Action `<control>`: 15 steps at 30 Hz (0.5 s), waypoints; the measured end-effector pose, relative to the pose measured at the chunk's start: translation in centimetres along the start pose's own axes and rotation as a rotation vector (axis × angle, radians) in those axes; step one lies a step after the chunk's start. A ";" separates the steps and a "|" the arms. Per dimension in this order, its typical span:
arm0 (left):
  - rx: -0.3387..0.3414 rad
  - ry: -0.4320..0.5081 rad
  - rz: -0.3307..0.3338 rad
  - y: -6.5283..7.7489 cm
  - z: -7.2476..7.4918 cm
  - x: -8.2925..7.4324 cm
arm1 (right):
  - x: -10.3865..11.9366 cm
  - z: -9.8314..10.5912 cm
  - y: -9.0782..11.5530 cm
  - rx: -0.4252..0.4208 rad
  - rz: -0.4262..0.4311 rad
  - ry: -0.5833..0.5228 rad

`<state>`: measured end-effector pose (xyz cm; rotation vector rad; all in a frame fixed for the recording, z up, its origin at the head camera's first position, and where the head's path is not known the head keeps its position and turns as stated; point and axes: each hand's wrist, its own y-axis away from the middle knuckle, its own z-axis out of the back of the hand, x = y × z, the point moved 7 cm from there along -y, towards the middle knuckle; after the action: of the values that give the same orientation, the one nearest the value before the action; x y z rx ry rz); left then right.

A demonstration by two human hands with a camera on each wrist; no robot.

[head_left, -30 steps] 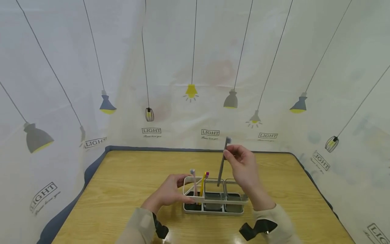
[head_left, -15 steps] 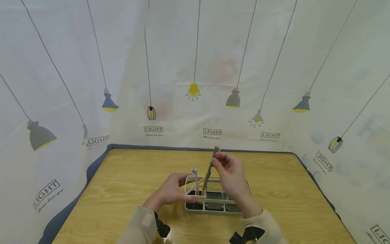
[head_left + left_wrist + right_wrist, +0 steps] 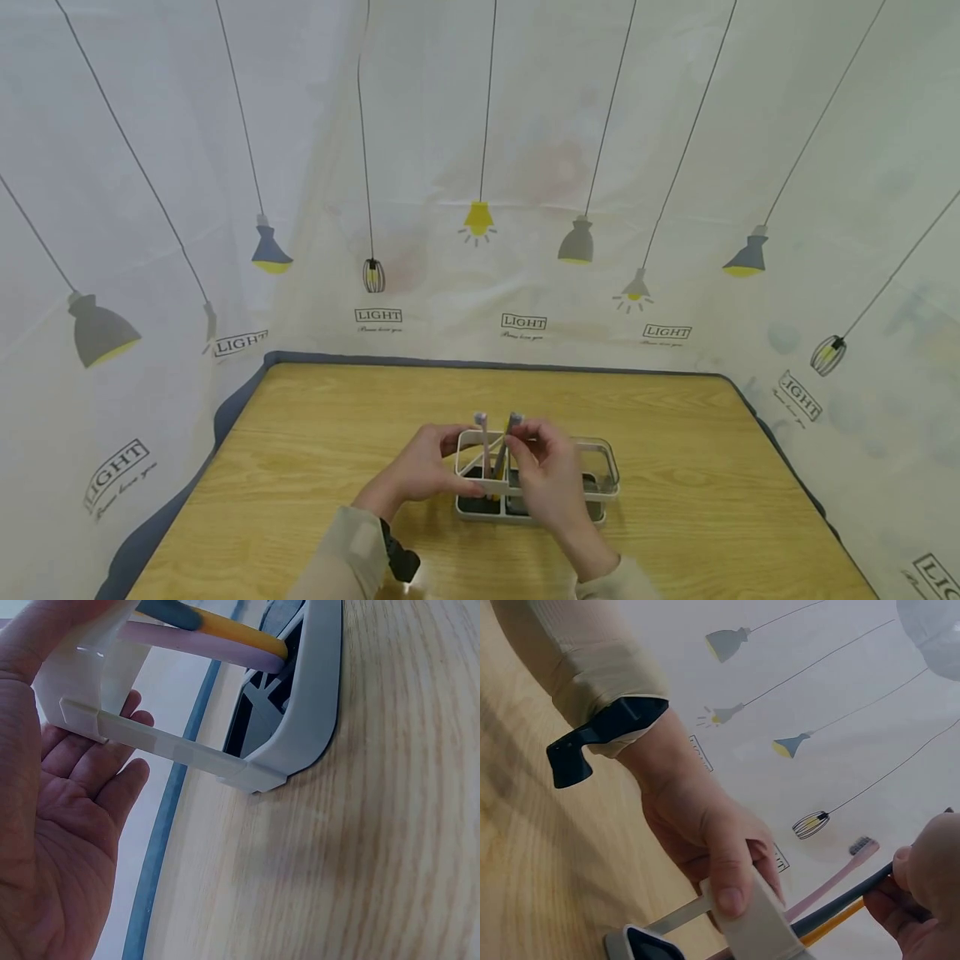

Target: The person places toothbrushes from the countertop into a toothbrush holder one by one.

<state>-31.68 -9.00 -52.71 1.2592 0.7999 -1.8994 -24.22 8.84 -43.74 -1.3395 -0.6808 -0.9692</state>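
My left hand [image 3: 422, 465] grips the left end of a white toothbrush holder [image 3: 480, 517], thumb at the front of its upper rim and fingers behind. With thumb and fingertips my right hand [image 3: 551, 479] pinches a dark grey toothbrush [image 3: 840, 901] near its head. That brush slants down into the holder's left part; its lower end [image 3: 169, 613] shows in the left wrist view. A pink toothbrush [image 3: 485, 450] stands in the same part, bristles up. Beside it is a yellow toothbrush [image 3: 240, 634], mostly hidden behind the grey one in the head view.
Clear cups [image 3: 617, 468] sit in the holder's right compartments, partly covered by my right hand. The holder stands on a wooden table [image 3: 337, 417]. A pale curtain [image 3: 420, 167] printed with lamps rises behind the table's far edge. A black camera mount [image 3: 402, 562] is strapped to my left wrist.
My right hand has carried the grey toothbrush left from over the clear cups, then lowered it into the left part beside the yellow one. The left hand keeps its grip on the holder.
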 end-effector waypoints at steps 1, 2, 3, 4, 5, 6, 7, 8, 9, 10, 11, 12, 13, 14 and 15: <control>0.000 0.000 -0.003 0.0 0.0 0.0 | -0.2 -0.1 0.2 -0.004 0.001 0.008; 0.000 -0.002 0.001 0.0 0.0 0.0 | -0.3 -0.1 0.3 -0.003 0.000 0.013; -0.002 -0.004 0.003 0.0 0.0 0.0 | -0.5 -0.2 0.4 0.000 0.001 0.018; -0.003 -0.006 0.007 0.0 0.0 0.0 | -0.7 -0.3 0.5 0.003 -0.008 0.028; -0.005 -0.008 0.012 0.0 0.0 0.0 | -0.9 -0.4 0.6 0.008 -0.013 0.037; -0.008 -0.009 0.016 0.0 0.0 0.0 | -1.1 -0.4 0.7 0.012 -0.022 0.047; -0.010 -0.008 0.018 0.1 0.0 0.0 | -1.3 -0.5 0.7 0.016 -0.033 0.057; -0.009 -0.008 0.022 0.0 0.0 0.0 | -1.5 -0.5 0.8 0.019 -0.047 0.067; -0.010 -0.009 0.023 0.1 0.0 0.0 | -1.7 -0.5 0.9 0.022 -0.056 0.078; -0.009 -0.009 0.024 0.1 0.0 0.0 | -2.0 -0.5 0.9 0.026 -0.074 0.085; -0.010 -0.011 0.027 0.1 0.0 0.0 | -2.1 -0.5 1.0 0.034 -0.086 0.087; -0.010 -0.009 0.029 0.1 0.0 0.0 | -2.3 -0.6 1.0 0.042 -0.098 0.090; -0.008 -0.008 0.027 0.1 0.0 0.0 | -2.4 -0.6 1.1 0.052 -0.109 0.090; -0.006 -0.008 0.028 0.1 0.0 0.0 | -2.6 -0.7 1.1 0.061 -0.119 0.092; -0.006 -0.008 0.031 0.1 0.0 0.0 | -2.7 -0.7 1.2 0.069 -0.127 0.092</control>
<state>-31.58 -9.08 -52.70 1.2522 0.7771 -1.8753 -24.53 8.58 -46.72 -1.1952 -0.7295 -1.0930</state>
